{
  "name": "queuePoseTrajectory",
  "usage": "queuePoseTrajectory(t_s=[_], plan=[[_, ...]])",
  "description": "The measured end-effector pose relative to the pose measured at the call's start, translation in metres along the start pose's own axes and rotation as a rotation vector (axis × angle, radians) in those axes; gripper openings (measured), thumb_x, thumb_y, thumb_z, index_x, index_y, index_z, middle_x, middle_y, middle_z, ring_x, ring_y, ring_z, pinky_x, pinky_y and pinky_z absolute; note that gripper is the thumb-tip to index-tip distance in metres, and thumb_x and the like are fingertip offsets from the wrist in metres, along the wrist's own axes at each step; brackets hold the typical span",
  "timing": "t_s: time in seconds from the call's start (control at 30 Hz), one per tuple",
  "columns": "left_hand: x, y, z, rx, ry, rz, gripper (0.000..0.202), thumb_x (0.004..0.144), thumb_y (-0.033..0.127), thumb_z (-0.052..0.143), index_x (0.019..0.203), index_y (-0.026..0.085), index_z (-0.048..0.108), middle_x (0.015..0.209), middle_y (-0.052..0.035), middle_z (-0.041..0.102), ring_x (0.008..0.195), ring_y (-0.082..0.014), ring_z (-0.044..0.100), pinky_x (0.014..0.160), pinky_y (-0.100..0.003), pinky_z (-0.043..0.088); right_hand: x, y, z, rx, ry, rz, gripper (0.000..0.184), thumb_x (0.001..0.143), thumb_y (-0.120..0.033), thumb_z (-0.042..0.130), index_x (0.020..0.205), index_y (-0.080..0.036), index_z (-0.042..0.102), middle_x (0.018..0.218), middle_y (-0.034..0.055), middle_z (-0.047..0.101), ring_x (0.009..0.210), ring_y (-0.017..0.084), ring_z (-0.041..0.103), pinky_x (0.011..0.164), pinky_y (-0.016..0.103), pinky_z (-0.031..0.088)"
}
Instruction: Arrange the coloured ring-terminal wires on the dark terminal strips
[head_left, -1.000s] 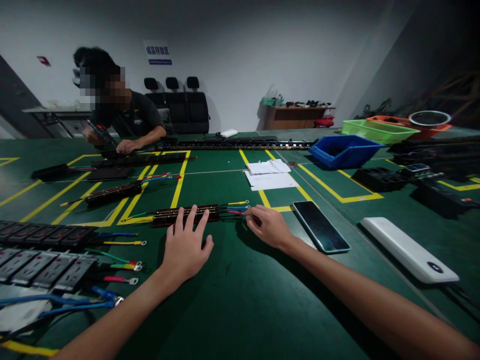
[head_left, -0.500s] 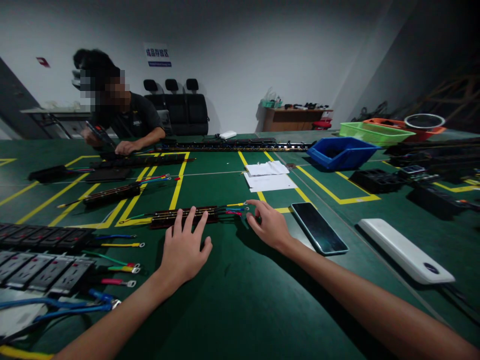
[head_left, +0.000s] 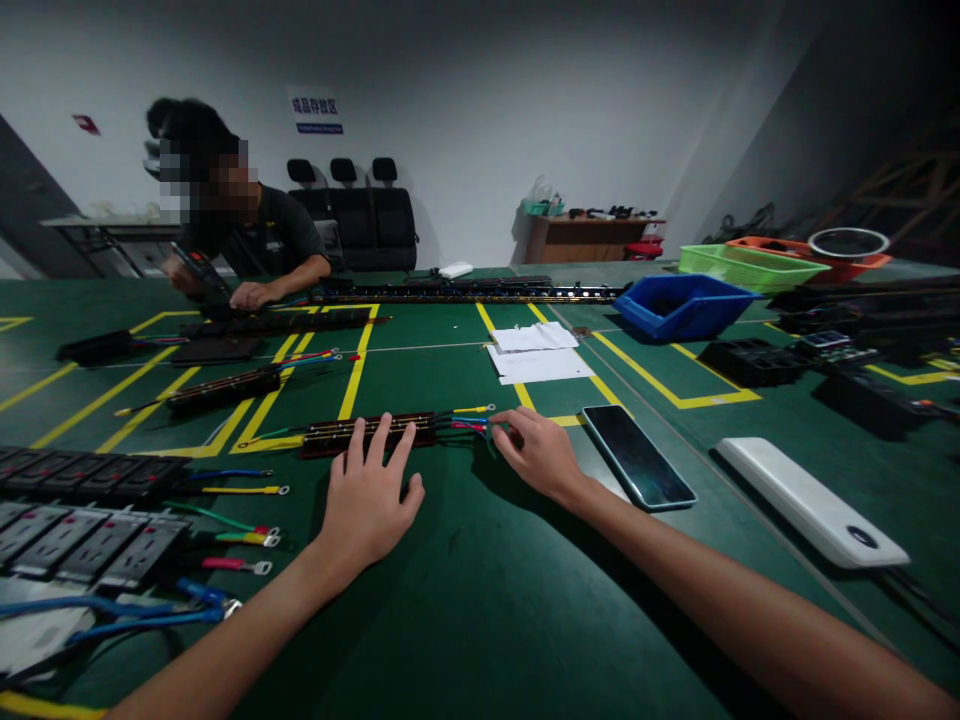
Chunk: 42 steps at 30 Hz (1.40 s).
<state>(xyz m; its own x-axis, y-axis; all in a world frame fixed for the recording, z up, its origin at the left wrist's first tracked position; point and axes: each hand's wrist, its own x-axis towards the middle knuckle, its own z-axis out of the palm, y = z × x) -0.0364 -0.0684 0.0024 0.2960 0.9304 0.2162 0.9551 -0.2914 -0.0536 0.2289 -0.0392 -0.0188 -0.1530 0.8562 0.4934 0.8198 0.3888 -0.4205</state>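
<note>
A dark power-strip inner assembly with brass-coloured rails [head_left: 367, 433] lies across the green table in front of me. My left hand [head_left: 370, 490] rests with fingers spread, its fingertips over the assembly's near edge. Yellow, blue and red wires [head_left: 469, 424] stick out from its right end, and the yellow one ends in a bare ring terminal [head_left: 490, 408]. At the blue wire's tip, my right hand [head_left: 536, 452] has thumb and index finger pinched together. The fingertips cover the blue wire's terminal.
A phone [head_left: 639, 457] and a white power bank [head_left: 814, 500] lie at right. Socket strips with ring-ended wires [head_left: 124, 545] sit at near left. Beyond are paper sheets [head_left: 540, 365], a blue bin [head_left: 684, 306] and a co-worker [head_left: 262, 235] holding a tool.
My right hand's index finger has come down from beside the yellow wire's terminal to the blue wire's tip, closing towards the thumb. My left hand has stayed in place.
</note>
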Motion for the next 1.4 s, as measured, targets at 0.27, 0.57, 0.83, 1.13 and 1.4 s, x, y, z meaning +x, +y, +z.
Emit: queuePoseTrajectory(t_s=[0.27,0.57,0.83,1.13,1.4], plan=[[-0.0001,-0.0003,0.0023,-0.009,0.009,-0.001,0.063,0.098,0.048,0.041,0.158,0.027,0.038,0.166,-0.0101,0.031,0.151,-0.0423,0.023,0.109,-0.061,0.038,-0.0007,0.0011,-0.0002,0.041,-0.058,-0.113,0.025,0.098,-0.031,0.052,0.089,-0.021,0.074,0.076,0.0023,0.063,0.066,0.015,0.057,0.062,0.026,0.037],[-0.0002,-0.0012,0.0006,-0.006,-0.004,0.004,0.064,0.099,0.048,0.041,0.158,0.025,0.038,0.166,-0.012,0.03,0.151,-0.0427,0.024,0.11,-0.062,0.038,0.0019,0.0008,0.0024,-0.03,-0.073,0.047,0.026,0.1,-0.036,0.05,0.107,-0.023,0.072,0.084,0.003,0.069,0.07,0.017,0.062,0.061,0.028,0.037],[-0.0008,0.0007,-0.0012,0.006,0.004,0.002,0.063,0.098,0.046,0.042,0.158,0.025,0.038,0.166,-0.0127,0.031,0.151,-0.0426,0.023,0.11,-0.061,0.038,0.0031,-0.0045,0.0,-0.103,-0.109,0.076,0.036,0.1,-0.038,0.05,0.13,-0.021,0.064,0.093,0.0061,0.069,0.069,0.019,0.061,0.059,0.029,0.036],[-0.0001,-0.0001,0.0026,0.012,0.028,0.016,0.063,0.098,0.045,0.042,0.157,0.025,0.04,0.165,-0.0128,0.033,0.15,-0.0438,0.025,0.108,-0.062,0.04,0.0003,-0.0005,0.0013,-0.044,-0.042,0.031,0.024,0.1,-0.035,0.052,0.101,-0.023,0.072,0.083,0.0024,0.064,0.068,0.015,0.058,0.061,0.027,0.035],[-0.0008,-0.0029,0.0075,0.001,0.057,0.033,0.062,0.098,0.045,0.043,0.157,0.024,0.04,0.164,-0.0146,0.033,0.15,-0.045,0.026,0.106,-0.063,0.041,-0.0006,0.0019,0.0023,0.042,-0.079,-0.128,0.023,0.096,-0.027,0.053,0.094,-0.022,0.075,0.078,0.0021,0.063,0.066,0.014,0.057,0.061,0.026,0.036]])
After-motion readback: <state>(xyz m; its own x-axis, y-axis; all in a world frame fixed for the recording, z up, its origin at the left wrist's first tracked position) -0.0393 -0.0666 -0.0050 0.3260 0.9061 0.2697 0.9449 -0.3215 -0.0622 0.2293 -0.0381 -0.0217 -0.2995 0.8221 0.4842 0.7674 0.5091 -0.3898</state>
